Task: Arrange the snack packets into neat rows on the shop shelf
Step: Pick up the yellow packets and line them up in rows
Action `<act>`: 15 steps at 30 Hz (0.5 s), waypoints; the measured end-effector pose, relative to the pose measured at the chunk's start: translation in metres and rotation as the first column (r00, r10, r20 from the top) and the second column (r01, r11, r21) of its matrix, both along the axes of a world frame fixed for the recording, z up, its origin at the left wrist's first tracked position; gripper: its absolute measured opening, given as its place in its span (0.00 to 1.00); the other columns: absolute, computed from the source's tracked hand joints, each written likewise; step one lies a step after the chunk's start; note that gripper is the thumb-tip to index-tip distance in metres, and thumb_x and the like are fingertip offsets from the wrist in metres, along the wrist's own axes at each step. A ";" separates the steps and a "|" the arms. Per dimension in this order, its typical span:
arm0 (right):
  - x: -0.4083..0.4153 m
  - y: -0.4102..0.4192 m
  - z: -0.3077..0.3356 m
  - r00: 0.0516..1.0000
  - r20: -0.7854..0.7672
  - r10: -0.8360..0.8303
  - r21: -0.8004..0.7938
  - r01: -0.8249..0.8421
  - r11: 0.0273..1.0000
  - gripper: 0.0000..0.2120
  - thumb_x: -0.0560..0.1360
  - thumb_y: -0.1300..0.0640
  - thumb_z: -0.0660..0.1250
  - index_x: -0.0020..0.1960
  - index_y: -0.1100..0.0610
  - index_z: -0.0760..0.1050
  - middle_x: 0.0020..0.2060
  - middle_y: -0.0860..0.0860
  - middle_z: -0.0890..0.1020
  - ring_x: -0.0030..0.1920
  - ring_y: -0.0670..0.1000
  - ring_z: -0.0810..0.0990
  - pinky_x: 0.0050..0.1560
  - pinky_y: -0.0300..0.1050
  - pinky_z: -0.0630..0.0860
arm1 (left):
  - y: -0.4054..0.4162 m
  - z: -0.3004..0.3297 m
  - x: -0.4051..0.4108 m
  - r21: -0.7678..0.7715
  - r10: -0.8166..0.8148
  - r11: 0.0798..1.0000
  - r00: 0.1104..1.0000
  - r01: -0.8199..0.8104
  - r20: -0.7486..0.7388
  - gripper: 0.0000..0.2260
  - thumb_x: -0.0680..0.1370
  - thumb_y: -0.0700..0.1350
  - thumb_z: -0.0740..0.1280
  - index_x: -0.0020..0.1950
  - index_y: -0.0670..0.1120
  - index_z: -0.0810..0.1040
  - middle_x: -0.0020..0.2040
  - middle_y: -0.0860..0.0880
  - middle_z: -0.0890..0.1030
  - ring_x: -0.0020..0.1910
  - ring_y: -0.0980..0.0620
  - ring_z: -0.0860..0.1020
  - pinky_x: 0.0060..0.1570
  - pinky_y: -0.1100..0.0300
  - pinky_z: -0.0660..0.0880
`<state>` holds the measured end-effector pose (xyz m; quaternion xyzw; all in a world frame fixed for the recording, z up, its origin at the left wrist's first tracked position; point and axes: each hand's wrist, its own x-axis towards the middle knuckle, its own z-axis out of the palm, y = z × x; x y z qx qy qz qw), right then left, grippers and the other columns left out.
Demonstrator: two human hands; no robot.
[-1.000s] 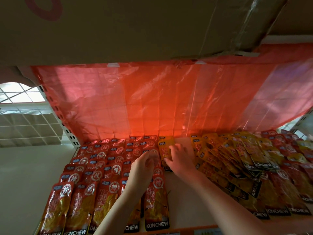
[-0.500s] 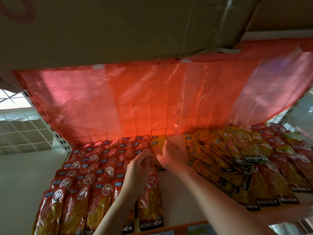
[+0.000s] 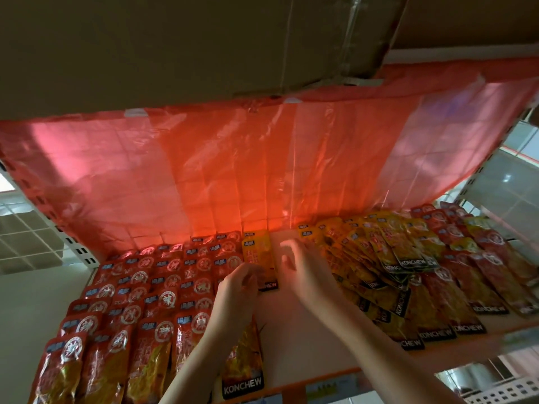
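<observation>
Pale shelf board (image 3: pixel 294 339) runs bare down the middle, between a tidy field of red packets (image 3: pixel 151 290) on the left and a loose, overlapping heap of yellow packets (image 3: pixel 376 258) on the right, with more red ones past it at the far right.

Nearest, along the front lip, the red packets show the brand KONCHEW in white on a black band; higher up each carries a round white seal with a Chinese character and a small blue tab (too small to read).

Further in, the left hand (image 3: pixel 237 290) has its fingers curled at the lower edge of a single yellow packet (image 3: pixel 259 258), seemingly pinching it, though motion blur leaves that uncertain. The right hand (image 3: pixel 303 269) hovers just beside that packet over the bare board, fingers loosely bent; whether it touches anything cannot be told.

That yellow packet lies lengthwise at the back, touching the rightmost red column, another yellow one behind it.

These look like light, thin foil pouches, slick and floppy, apt to slide on one another; a pinch at a sealed end should steer them best.

Behind everything hangs a translucent red plastic sheet (image 3: pixel 262 170), under a cardboard box (image 3: pixel 175 48).
</observation>
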<state>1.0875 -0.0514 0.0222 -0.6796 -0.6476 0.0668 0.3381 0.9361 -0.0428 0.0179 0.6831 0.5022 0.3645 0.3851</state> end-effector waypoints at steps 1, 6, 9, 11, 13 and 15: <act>0.010 -0.011 0.001 1.000 0.020 -0.003 0.073 0.001 0.997 0.11 0.74 0.64 0.66 0.56 0.60 0.76 0.50 0.54 0.79 0.52 0.52 0.77 0.50 0.34 0.68 | -0.001 -0.002 0.007 -0.006 -0.016 1.000 1.000 0.016 -0.007 0.14 0.77 0.33 0.60 0.48 0.51 0.79 0.44 0.56 0.81 0.45 0.61 0.78 0.44 0.65 0.76; 0.064 -0.052 -0.003 0.989 0.133 -0.070 0.191 0.044 0.981 0.12 0.71 0.67 0.69 0.54 0.60 0.77 0.51 0.51 0.78 0.53 0.51 0.76 0.54 0.44 0.76 | -0.007 -0.013 0.046 -0.025 -0.095 0.995 0.994 0.094 -0.054 0.14 0.77 0.33 0.60 0.46 0.52 0.77 0.40 0.55 0.81 0.38 0.63 0.78 0.38 0.67 0.74; 0.089 -0.066 -0.012 0.976 0.180 -0.126 0.185 0.092 0.978 0.15 0.70 0.66 0.71 0.56 0.60 0.77 0.54 0.52 0.77 0.56 0.53 0.75 0.56 0.49 0.76 | -0.010 -0.018 0.071 -0.129 -0.116 0.985 0.993 0.111 -0.034 0.09 0.80 0.38 0.59 0.51 0.47 0.78 0.39 0.52 0.80 0.35 0.58 0.79 0.31 0.64 0.75; 0.097 -0.070 -0.020 0.972 0.187 -0.139 0.149 0.112 0.983 0.18 0.70 0.63 0.72 0.59 0.59 0.76 0.56 0.52 0.77 0.59 0.53 0.74 0.57 0.50 0.75 | -0.011 -0.020 0.086 -0.193 -0.111 0.975 0.994 0.106 -0.017 0.08 0.79 0.39 0.60 0.53 0.43 0.78 0.39 0.50 0.80 0.34 0.55 0.79 0.30 0.62 0.76; 0.099 -0.072 -0.030 0.973 0.185 -0.135 0.113 0.115 0.987 0.18 0.72 0.59 0.70 0.61 0.58 0.74 0.58 0.52 0.76 0.60 0.53 0.73 0.58 0.51 0.74 | -0.012 -0.022 0.097 -0.197 -0.098 0.977 0.994 0.087 -0.048 0.07 0.79 0.40 0.61 0.53 0.43 0.78 0.41 0.50 0.81 0.38 0.53 0.80 0.35 0.58 0.79; 0.097 -0.075 -0.040 0.971 0.187 -0.146 0.095 0.130 0.987 0.16 0.75 0.54 0.64 0.61 0.56 0.73 0.59 0.51 0.76 0.60 0.53 0.73 0.58 0.52 0.73 | -0.012 -0.020 0.107 -0.155 -0.084 0.986 0.987 0.062 -0.136 0.08 0.79 0.43 0.61 0.54 0.44 0.77 0.44 0.49 0.81 0.41 0.51 0.80 0.37 0.58 0.77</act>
